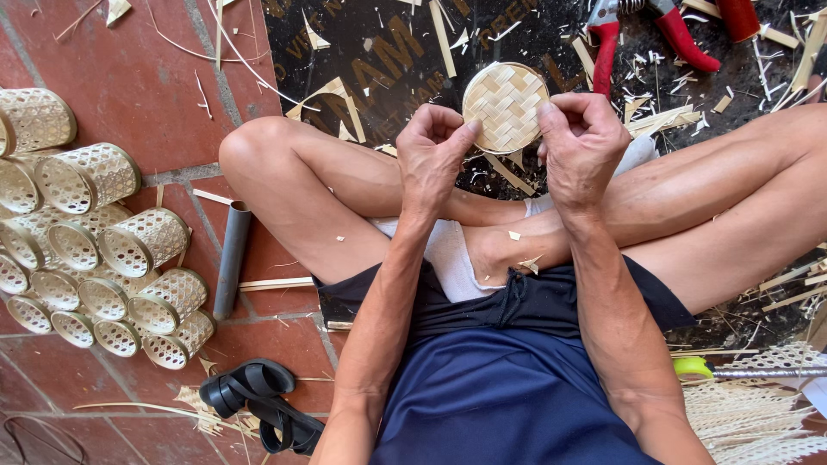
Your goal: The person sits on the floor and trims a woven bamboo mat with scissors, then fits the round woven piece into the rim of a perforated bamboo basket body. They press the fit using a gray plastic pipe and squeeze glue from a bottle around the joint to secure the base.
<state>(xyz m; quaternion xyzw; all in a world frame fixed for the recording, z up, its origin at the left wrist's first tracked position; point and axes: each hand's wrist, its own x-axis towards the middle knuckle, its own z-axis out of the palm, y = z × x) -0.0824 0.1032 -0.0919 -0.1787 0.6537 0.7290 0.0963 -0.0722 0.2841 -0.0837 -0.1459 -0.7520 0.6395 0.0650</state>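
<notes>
On the red tile floor [129, 95], to the person's left, lies a heap of woven cups [95, 250], many already made, all on their sides and touching each other. In front of the crossed legs there is a dark mat [379, 52], covered with bamboo scraps [663, 116]; red pruners [642, 30] lie at its far edge. A grey tube [231, 258] rests on the floor beside the left knee, and black sandals [258, 405] lie nearer to the camera.

Both hands hold one woven disc [505, 105] above the mat, upright and facing the camera. The left hand [433, 155] pinches its left edge, the right hand [581, 142] pinches its right edge, both closed on it. The disc looks fully plaited and trimmed round; I judge it is a cup bottom, not yet joined to any cup wall.
</notes>
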